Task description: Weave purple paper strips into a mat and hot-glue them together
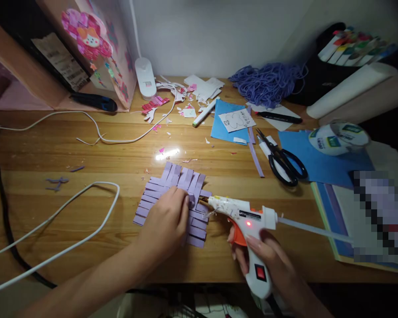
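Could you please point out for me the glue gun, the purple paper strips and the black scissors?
Glue gun (pixel 257 231): head view, on its white body.
Purple paper strips (pixel 185 177): head view, on the upper strips.
Black scissors (pixel 276 153): head view, where the handles meet.

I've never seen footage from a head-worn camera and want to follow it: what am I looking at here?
There is no machine doing the work, just a person's two bare hands. The one picture comes from a camera on their head, looking forward and down.

The left hand is on a mat of woven purple paper strips; what its fingertips grip is partly hidden. The right hand holds a glue gun, with a glue stick coming out of its back. The nozzle points toward the left fingertips; whether it touches the paper is hard to tell.

Farther back on the wooden desk lie paper scraps and purple yarn; to the right are black-handled scissors and a roll of tape.
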Action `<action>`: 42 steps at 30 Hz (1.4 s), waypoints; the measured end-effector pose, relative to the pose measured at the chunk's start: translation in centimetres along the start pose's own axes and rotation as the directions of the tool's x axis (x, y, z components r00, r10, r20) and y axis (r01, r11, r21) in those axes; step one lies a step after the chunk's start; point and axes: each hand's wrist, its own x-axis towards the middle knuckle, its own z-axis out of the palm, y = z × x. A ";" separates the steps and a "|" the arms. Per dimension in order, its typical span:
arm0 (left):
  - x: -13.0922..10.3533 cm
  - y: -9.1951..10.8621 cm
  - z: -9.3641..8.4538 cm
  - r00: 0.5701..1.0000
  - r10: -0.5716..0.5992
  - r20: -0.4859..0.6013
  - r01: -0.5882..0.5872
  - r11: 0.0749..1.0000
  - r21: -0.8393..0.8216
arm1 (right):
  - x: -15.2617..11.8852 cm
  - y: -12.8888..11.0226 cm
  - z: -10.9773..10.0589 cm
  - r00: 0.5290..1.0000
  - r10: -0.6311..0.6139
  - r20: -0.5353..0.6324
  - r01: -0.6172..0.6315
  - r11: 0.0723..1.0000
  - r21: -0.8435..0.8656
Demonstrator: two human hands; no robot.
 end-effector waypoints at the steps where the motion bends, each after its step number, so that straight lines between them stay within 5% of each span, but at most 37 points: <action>1: 0.1 0.0 0.0 1.000 -0.005 -0.003 0.005 1.000 -0.025 | 0.2 -0.2 0.0 1.000 0.008 0.002 -0.008 1.000 -0.021; 42: 0.8 -0.6 -0.6 0.999 -0.054 -0.007 0.051 0.976 -0.212 | 0.6 -0.7 -0.1 0.997 0.003 0.076 0.004 0.996 -0.092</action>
